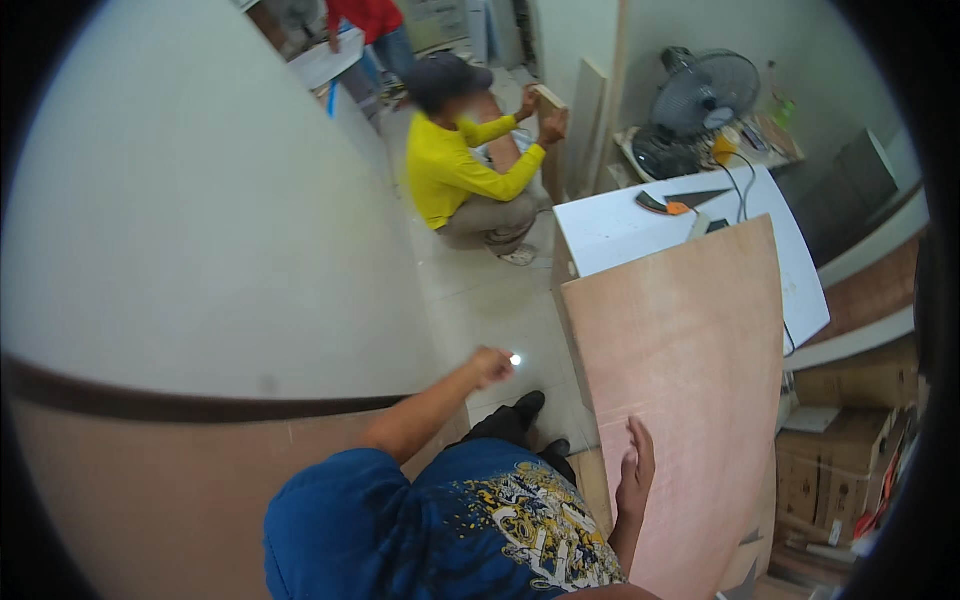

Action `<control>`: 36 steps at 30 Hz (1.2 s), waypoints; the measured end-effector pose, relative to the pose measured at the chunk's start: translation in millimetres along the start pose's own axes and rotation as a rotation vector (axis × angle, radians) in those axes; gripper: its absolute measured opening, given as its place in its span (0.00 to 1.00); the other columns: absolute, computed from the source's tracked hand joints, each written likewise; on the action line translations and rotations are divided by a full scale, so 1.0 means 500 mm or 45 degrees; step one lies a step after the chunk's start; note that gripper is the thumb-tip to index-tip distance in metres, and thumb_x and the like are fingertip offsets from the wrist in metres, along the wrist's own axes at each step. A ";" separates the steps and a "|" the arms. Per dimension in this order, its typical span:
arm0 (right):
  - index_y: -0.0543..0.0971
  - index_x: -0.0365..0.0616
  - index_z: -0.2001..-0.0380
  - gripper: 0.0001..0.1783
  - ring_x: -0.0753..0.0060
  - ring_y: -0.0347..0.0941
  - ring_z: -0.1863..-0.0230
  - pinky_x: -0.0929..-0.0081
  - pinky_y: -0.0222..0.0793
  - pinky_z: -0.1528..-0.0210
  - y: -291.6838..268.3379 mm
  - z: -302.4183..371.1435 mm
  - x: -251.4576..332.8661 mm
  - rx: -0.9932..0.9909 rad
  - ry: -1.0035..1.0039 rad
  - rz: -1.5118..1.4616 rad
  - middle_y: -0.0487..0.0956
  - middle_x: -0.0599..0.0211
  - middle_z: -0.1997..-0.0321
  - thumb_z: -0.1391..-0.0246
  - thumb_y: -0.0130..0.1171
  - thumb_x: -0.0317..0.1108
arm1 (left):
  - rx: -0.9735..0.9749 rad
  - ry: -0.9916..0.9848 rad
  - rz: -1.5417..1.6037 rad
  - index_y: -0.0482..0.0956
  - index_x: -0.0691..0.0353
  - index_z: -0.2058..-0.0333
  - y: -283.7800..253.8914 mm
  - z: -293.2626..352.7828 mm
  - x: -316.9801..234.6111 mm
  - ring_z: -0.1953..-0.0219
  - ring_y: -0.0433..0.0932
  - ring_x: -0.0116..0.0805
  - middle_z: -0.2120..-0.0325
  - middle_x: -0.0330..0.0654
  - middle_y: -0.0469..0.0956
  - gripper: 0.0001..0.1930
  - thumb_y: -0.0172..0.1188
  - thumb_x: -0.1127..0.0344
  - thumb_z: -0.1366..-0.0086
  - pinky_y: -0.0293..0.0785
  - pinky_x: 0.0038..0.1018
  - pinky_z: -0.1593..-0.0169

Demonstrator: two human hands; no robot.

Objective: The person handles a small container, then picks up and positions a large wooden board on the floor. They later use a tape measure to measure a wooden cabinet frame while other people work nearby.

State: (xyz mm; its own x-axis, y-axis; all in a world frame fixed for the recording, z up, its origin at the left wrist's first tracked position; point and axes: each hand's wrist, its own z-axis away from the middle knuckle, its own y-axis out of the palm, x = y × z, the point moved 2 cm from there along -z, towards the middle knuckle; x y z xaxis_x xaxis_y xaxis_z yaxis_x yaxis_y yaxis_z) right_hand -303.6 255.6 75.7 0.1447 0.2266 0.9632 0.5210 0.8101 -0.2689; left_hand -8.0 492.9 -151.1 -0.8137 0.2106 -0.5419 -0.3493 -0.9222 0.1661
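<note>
My left hand [490, 367] hangs over the tiled floor, apart from everything near it. Its fingers look curled in, slightly blurred, and no held object shows; a bright white spot lies just beside it. My right hand [634, 468] is at the left edge of a large pinkish plywood sheet [690, 350], fingers stretched out and holding nothing. Whether it touches the wood I cannot tell. The sheet lies over a white tabletop [620, 235], its near end reaching down beside me.
A co-worker in a yellow shirt [440, 170] crouches ahead, holding a wooden piece [548, 105]. Another person in red [370, 18] stands farther back. A fan [705, 90], an orange-and-black tool [662, 205] and cables are at the back right. Cardboard boxes [830, 465] stand right; a pale panel [200, 220] left.
</note>
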 end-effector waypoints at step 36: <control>0.79 0.42 0.52 0.17 0.52 0.79 0.62 0.65 0.75 0.59 0.488 -0.576 0.121 0.747 -0.253 0.184 0.81 0.54 0.57 0.46 0.58 0.21 | -0.088 0.499 -1.644 0.84 0.61 0.57 -0.446 -0.155 -0.145 0.54 0.81 0.51 0.60 0.57 0.82 0.21 0.59 0.72 0.53 0.76 0.39 0.48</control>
State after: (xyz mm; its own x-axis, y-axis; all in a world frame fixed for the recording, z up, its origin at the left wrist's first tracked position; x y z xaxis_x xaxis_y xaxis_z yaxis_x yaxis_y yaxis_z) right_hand 74.5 311.4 68.7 -0.0091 0.4060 0.9138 -0.0482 0.9126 -0.4059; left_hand 165.0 658.2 -212.7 0.2651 0.8375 -0.4778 -0.7245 -0.1540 -0.6719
